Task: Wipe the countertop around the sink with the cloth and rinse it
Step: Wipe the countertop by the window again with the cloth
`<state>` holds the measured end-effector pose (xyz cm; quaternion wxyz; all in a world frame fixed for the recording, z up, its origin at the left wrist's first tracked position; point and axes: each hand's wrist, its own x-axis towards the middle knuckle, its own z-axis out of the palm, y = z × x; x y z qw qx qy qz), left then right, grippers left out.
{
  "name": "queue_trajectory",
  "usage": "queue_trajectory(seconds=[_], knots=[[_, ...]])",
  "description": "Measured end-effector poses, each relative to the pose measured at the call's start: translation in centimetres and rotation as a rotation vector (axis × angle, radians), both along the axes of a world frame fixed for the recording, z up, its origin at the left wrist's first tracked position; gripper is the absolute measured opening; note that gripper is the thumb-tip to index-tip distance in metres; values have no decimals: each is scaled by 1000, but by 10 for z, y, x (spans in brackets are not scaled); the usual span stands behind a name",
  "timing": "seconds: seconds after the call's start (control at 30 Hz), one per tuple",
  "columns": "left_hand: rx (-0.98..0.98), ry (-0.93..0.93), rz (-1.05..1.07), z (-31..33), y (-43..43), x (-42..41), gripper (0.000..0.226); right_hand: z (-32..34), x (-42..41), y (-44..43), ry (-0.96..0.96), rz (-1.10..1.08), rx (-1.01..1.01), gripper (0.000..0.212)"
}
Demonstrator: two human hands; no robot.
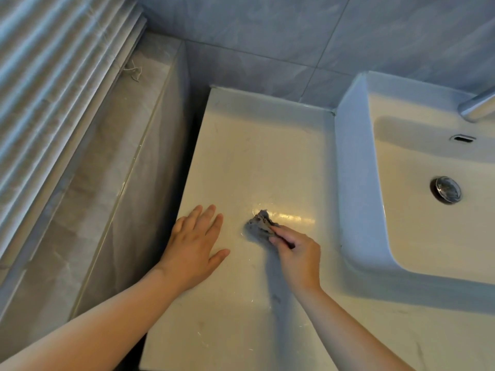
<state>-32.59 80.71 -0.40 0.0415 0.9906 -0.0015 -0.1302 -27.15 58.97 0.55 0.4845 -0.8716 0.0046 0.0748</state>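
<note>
While the cloth (261,224) is on the countertop (254,156), note where each hand sits and why.

1. Right hand (297,253): your fingers are curled and clamped on the near edge of the cloth, with the rest bunched up beyond your fingertips. Gripping it this way lets you drag the wad across the surface, but only a small patch of fabric touches at a time.

2. Left hand (197,245): your palm lies flat near the left edge of the countertop, fingers straight and slightly apart, thumb spread out to the right. It holds nothing. It appears to act as a brace, steadying you as you lean in.

3. Cloth position: it lies on the countertop to the left of the sink (353,170), roughly midway between your left hand and the raised sink wall, beside a glossy streak that may be moisture.

4. Progress: wiping is in hand. The far part of the countertop, up to the tiled wall (267,36), shows faint marks and probably needs passes.

5. Rinsing: the faucet (479,105) is at the far right, above the basin with its drain (446,189). No water is visible running. Expect to carry the cloth right, over the sink wall, for that step.
</note>
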Motion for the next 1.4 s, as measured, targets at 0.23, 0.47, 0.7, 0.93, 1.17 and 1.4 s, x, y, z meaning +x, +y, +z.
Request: queue_trajectory(seconds=[0.23,0.47,0.7,0.93,1.17,1.4], knots=[[18,16,17,1,-1,-1,78,28,55,1,-121,-112,36,28],[12,37,34,3,-8,-2,76,8,140,17,-128,-12,-120,23],[-111,4,132,9,-18,-5,84,-9,82,27,-241,170,-175,21],[-122,16,278,27,-36,-58,80,-14,18,25,-224,310,-157,24],[-158,-1,469,24,-44,-101,92,17,40,25,54,383,87,23],[-190,33,545,14,-58,-109,102,26,132,62,-146,315,-31,23]])
